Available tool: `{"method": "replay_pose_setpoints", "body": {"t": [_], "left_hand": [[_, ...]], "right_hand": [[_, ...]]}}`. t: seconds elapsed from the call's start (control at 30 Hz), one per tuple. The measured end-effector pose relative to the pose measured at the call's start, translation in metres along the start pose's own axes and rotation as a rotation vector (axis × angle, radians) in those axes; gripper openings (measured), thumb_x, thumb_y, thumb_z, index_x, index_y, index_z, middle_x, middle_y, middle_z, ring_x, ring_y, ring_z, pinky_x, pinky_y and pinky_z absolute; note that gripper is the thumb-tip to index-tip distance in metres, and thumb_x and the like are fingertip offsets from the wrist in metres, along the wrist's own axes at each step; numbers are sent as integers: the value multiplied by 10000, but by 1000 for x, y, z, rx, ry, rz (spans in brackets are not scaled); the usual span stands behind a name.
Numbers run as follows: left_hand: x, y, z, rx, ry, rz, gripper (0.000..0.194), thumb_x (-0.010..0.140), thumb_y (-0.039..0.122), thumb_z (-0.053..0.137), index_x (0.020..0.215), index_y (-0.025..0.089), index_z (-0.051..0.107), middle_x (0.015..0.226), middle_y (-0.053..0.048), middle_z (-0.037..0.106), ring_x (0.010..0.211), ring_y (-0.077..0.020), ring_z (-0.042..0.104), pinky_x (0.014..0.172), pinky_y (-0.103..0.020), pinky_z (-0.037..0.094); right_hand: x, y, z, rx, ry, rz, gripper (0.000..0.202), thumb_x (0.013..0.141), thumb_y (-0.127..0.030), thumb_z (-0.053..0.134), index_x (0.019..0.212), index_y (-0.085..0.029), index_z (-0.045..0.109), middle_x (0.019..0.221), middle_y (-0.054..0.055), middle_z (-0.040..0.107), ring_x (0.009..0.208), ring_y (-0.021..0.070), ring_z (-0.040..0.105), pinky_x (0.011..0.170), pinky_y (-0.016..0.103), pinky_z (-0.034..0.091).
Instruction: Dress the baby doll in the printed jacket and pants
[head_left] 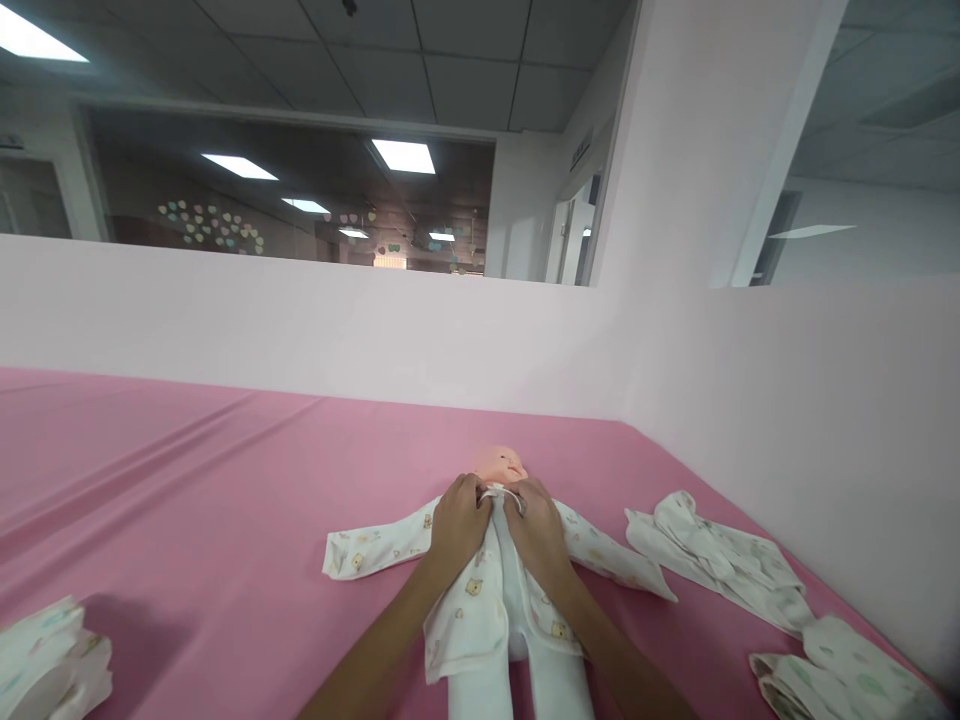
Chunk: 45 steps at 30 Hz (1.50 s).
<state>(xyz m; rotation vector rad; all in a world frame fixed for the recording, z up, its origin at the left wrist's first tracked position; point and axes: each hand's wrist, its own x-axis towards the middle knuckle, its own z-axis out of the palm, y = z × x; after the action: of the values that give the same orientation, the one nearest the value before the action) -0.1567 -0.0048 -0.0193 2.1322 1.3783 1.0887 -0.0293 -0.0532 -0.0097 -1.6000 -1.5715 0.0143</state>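
Note:
A baby doll (501, 464) lies face up on the pink sheet, its head pointing away from me. It wears a white printed baby jacket (472, 610) that hangs apart down the front, over white legwear (559, 685). Both jacket sleeves spread out to the sides. My left hand (460, 515) pinches the collar edge on the left of the doll's neck. On the other side of the neck, my right hand (535, 522) has its fingers closed on the opposite collar edge. The fingertips of both hands are partly hidden by the cloth.
The pink sheet (225, 480) reaches a white wall (375, 335) at the back and right. Crumpled printed baby clothes (720, 555) lie at the right, with another folded piece (855, 670) nearer me. White printed cloth (49, 660) rests at the lower left.

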Motion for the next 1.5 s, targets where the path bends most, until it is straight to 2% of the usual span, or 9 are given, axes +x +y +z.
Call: {"method": "replay_pose_setpoints", "body": {"t": [0.13,0.33,0.53,0.73,0.83,1.0,1.1,1.27,1.5], "left_hand": [[-10,5,-15,111,-38,-29,138,835,225,449,703,203,482,788,-37,590,750,-197,541,631,-285,283],[-26,15,-23,149,-84,26,154,862,202,393,721,212,453,795,-16,598,733,-177,522,627,-282,260],[-31,19,-23,195,-77,-3,169,884,218,375,725,213,429,794,-13,598,728,-174,519,615,-284,242],[-34,24,-32,276,-163,-37,131,825,185,424,696,209,424,742,-10,592,695,-175,529,586,-287,233],[-36,30,-33,293,-132,-6,127,869,189,410,779,206,497,820,-25,628,747,-188,563,604,-293,243],[-39,35,-28,346,-67,119,229,951,167,352,871,199,564,894,-48,658,792,-203,598,611,-311,260],[-39,33,-24,395,-59,173,222,960,163,375,909,197,589,925,-53,670,818,-211,613,609,-318,262],[-41,29,-20,442,-66,252,235,952,153,389,909,205,615,881,-48,666,803,-223,609,594,-322,247],[-42,25,-14,438,-67,298,225,917,99,407,917,197,609,898,-54,657,810,-217,588,625,-321,287]], "right_hand": [[-8,-4,-3,-100,33,75,171,786,-171,437,843,-175,598,935,98,638,921,253,545,816,363,371],[-19,-20,-8,-129,-5,66,171,788,-150,407,660,-209,504,781,40,632,788,206,523,720,320,321],[-26,-13,-16,-25,-15,125,161,820,-215,406,778,-208,561,877,43,658,871,211,555,784,313,361],[-32,-9,-21,5,6,163,138,758,-203,430,765,-208,568,899,59,663,906,239,560,814,338,381],[-33,-12,-24,133,15,169,176,804,-230,391,757,-217,560,847,38,661,827,216,570,750,312,412],[-34,-14,-27,318,23,159,286,890,-354,378,795,-215,609,767,20,666,730,198,578,640,280,439],[-35,-14,-26,350,37,131,310,894,-383,416,844,-198,659,801,35,697,766,205,603,665,280,461],[-36,-14,-25,445,-3,119,294,909,-350,446,1004,-207,684,997,39,719,885,193,626,793,277,476],[-37,-17,-24,446,-11,127,259,890,-317,483,997,-209,693,1017,41,724,905,199,640,816,290,479]]}}
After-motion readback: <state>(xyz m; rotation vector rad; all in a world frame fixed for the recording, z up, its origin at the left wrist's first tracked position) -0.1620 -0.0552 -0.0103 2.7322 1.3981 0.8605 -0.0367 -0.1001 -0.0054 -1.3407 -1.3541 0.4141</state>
